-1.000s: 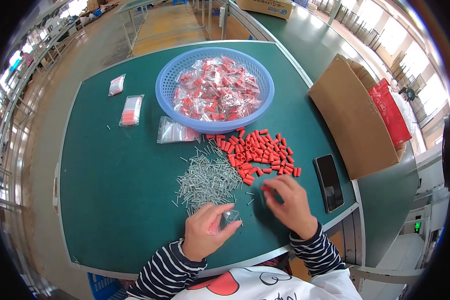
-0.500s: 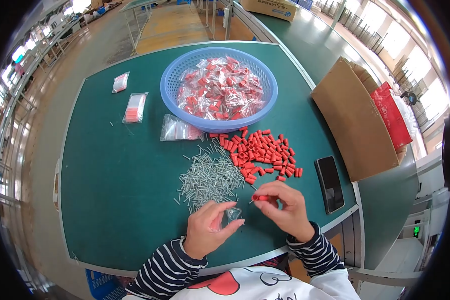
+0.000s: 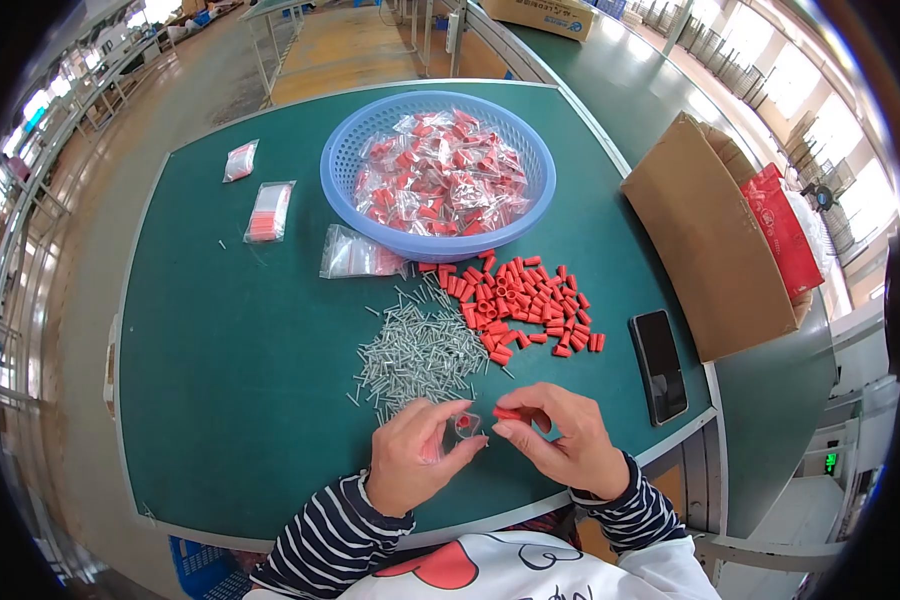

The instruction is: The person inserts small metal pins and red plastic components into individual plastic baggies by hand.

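My left hand (image 3: 418, 452) holds a small clear plastic bag (image 3: 465, 425) between thumb and fingers, its mouth open and something red inside. Just to the right, my right hand (image 3: 560, 438) pinches a red cone-shaped cap (image 3: 508, 413) close to that bag. Beyond my hands lies a heap of silver screws (image 3: 420, 352), and to its right a loose pile of red caps (image 3: 530, 300). Behind them stands a blue basket (image 3: 338, 185) full of clear bags with red pieces in them. Flat packs of small bags (image 3: 355, 254) rest against the front left of the basket.
Two more packs of bags (image 3: 268, 212) (image 3: 240, 160) lie at the left back of the green table (image 3: 220, 370). A phone (image 3: 660, 367) is at the right edge, beside a cardboard box (image 3: 705, 240) with a red package (image 3: 782, 230).
My right hand has moved slightly left, toward the bag, with its red cap. Something red now shows inside the bag's mouth. My left hand has hardly moved.
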The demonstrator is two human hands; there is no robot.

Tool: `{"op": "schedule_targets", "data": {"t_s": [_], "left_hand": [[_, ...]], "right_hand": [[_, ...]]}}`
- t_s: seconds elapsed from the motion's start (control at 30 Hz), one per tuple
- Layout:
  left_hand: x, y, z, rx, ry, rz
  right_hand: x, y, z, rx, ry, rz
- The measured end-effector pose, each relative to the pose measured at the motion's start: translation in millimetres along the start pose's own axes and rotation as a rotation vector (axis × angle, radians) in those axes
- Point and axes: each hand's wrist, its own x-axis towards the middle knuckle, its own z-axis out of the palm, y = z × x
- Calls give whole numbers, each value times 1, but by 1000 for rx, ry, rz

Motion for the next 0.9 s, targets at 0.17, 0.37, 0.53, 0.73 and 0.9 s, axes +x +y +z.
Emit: {"op": "schedule_targets", "data": {"t_s": [0.17, 0.37, 0.53, 0.73, 0.9], "left_hand": [[-1, 4, -1, 105, -43, 23], [1, 5, -2, 96, -21, 44], [0, 3, -3, 11, 31, 5], [-12, -18, 1, -213, -13, -45], [-8, -8, -2, -519, 0, -226]], "right_hand": [[4, -3, 3, 12, -88, -63], [8, -7, -2, 41, -136, 133], [-1, 8, -3, 111, -139, 186], [-12, 24, 24, 245, -174, 64], [-13, 27, 25, 300, -130, 62]]}}
